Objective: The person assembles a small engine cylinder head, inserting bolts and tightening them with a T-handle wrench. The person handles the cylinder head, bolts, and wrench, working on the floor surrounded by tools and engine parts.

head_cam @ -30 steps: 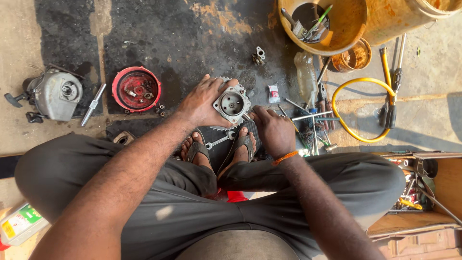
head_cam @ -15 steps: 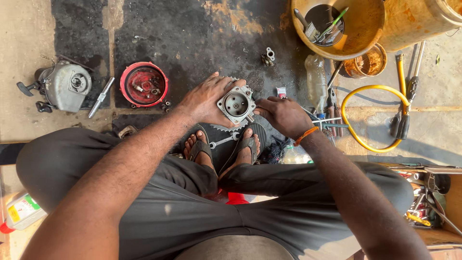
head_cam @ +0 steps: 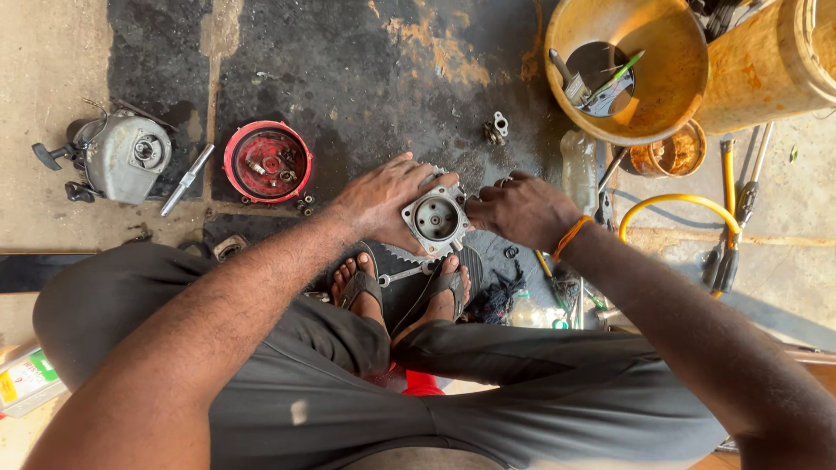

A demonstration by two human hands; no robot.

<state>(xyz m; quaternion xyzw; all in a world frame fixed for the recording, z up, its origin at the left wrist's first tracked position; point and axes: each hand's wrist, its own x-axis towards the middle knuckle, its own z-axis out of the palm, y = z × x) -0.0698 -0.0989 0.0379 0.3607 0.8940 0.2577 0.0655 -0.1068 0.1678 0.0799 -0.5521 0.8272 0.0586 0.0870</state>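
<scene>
I sit with my feet in sandals on an oily black patch of floor. My left hand (head_cam: 386, 198) grips a grey metal engine cylinder block (head_cam: 434, 219) with cooling fins and a round bore, holding it just above my feet. My right hand (head_cam: 520, 209), with an orange band at the wrist, has its fingers curled against the block's right edge; whether it pinches a small part is hidden. A spanner (head_cam: 402, 275) lies between my feet under the block.
A red round engine cover (head_cam: 267, 162) and a grey engine housing (head_cam: 124, 157) lie at left, a metal rod (head_cam: 186, 179) between them. A yellow bucket (head_cam: 629, 70) with tools, a plastic bottle (head_cam: 578, 171), a yellow hose (head_cam: 679, 205) and a small metal fitting (head_cam: 495, 129) lie at right.
The view shifted slightly, so everything sits lower and more central. My right hand slid up from below the block to its right edge. My left hand keeps its grip.
</scene>
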